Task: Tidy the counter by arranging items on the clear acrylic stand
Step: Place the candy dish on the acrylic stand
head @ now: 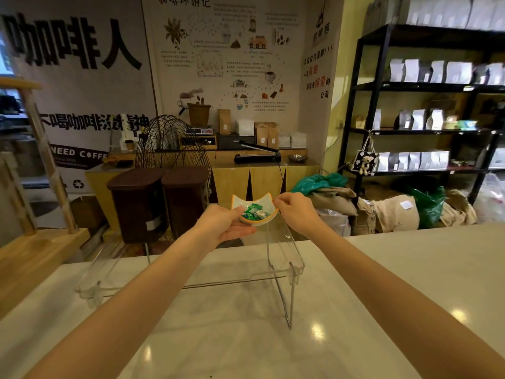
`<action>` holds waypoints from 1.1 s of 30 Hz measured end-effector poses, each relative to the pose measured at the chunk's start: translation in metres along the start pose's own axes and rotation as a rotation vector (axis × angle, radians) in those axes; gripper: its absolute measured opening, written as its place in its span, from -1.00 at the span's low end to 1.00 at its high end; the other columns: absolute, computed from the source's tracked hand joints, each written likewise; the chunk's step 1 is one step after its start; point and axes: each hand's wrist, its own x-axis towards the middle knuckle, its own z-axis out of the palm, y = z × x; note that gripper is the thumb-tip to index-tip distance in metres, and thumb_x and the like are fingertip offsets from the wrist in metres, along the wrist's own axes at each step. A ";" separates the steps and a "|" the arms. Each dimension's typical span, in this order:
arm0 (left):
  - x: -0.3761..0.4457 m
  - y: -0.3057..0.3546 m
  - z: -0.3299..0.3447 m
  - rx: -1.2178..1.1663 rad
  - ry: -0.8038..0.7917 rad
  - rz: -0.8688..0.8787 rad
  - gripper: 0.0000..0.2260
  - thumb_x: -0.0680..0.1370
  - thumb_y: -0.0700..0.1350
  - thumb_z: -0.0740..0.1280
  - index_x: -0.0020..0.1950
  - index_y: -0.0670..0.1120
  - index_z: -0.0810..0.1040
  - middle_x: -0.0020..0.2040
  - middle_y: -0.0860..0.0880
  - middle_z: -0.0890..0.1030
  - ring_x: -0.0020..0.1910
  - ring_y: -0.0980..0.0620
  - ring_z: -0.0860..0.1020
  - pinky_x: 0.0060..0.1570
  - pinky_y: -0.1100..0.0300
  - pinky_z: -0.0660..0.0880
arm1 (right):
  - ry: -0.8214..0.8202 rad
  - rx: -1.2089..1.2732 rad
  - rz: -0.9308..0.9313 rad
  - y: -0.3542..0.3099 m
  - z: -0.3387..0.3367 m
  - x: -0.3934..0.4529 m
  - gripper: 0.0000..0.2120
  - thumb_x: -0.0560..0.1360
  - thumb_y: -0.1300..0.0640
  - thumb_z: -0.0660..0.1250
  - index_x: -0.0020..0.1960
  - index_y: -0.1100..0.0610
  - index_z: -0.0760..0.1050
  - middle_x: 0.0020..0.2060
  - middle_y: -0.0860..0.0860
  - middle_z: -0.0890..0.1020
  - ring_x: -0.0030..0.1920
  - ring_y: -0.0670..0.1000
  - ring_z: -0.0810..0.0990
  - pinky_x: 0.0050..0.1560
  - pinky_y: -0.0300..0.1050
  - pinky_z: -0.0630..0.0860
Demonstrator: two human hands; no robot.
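A small cat-shaped dish (240, 202) with an orange rim holds green and white wrapped candies (254, 212). My left hand (222, 224) cups the dish from below and on its left side. My right hand (296, 210) pinches its right rim with fingertips. The dish is at the top of the clear acrylic stand (284, 258), which stands on the white counter (246, 337) near its far edge. Whether the dish rests on the stand's top or hangs just above it is hard to tell.
A wooden shelf unit (32, 258) borders the counter on the left. Beyond the counter are two brown bins (161, 198), a wire basket (169, 143), sacks on the floor (393, 212) and a black rack with bags (426, 116).
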 end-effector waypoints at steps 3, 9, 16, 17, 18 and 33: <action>-0.002 -0.001 0.002 0.010 0.017 0.003 -0.66 0.54 -0.15 0.23 0.20 -0.38 0.44 0.10 -0.35 0.60 0.01 -0.16 0.61 -0.36 0.25 0.59 | -0.013 0.010 -0.005 0.000 0.000 -0.002 -0.67 0.58 0.11 0.09 0.23 0.19 0.49 0.11 0.15 0.61 -0.04 0.03 0.49 -0.08 -0.14 0.37; -0.004 0.002 0.002 0.205 0.045 0.035 -0.64 0.55 -0.08 0.21 0.16 -0.35 0.46 -0.09 -0.27 0.64 -0.32 -0.04 0.63 -0.46 0.24 0.58 | -0.083 0.014 -0.016 -0.001 -0.011 -0.029 -0.66 0.59 0.09 0.06 0.24 0.20 0.45 -0.01 0.14 0.59 -0.14 0.01 0.49 -0.15 -0.09 0.46; -0.020 0.013 0.009 0.880 0.229 0.309 -0.62 0.54 0.03 0.18 0.10 -0.27 0.50 -0.16 -0.20 0.64 -0.37 -0.04 0.61 -0.31 0.10 0.59 | -0.199 -0.106 -0.118 0.002 -0.037 -0.104 -0.62 0.57 0.03 0.11 0.36 0.09 0.32 0.19 0.08 0.57 0.13 0.04 0.53 0.15 -0.01 0.49; -0.026 0.013 0.012 1.000 0.257 0.361 -0.61 0.54 0.04 0.16 0.13 -0.25 0.49 -0.09 -0.20 0.63 -0.27 -0.06 0.60 -0.28 0.07 0.57 | -0.206 -0.131 -0.132 0.003 -0.041 -0.116 -0.61 0.57 0.01 0.11 0.37 0.08 0.31 0.19 0.07 0.56 0.13 0.04 0.52 0.16 0.00 0.50; -0.033 0.012 0.015 1.114 0.284 0.407 -0.60 0.55 0.06 0.15 0.17 -0.23 0.48 0.00 -0.19 0.61 -0.17 -0.09 0.59 -0.25 0.05 0.54 | -0.213 -0.148 -0.137 0.006 -0.046 -0.129 -0.61 0.57 0.00 0.11 0.37 0.06 0.30 0.19 0.06 0.55 0.13 0.03 0.52 0.15 -0.01 0.49; -0.184 -0.120 0.048 1.323 0.028 0.669 -0.46 0.52 0.20 -0.02 0.47 0.10 0.00 0.54 0.07 0.05 0.50 0.07 0.00 0.45 0.14 0.00 | -0.475 -0.105 -0.133 0.056 -0.087 -0.305 -0.42 0.40 -0.33 0.04 0.38 -0.19 0.22 0.26 -0.19 0.47 0.21 -0.23 0.41 0.28 -0.19 0.37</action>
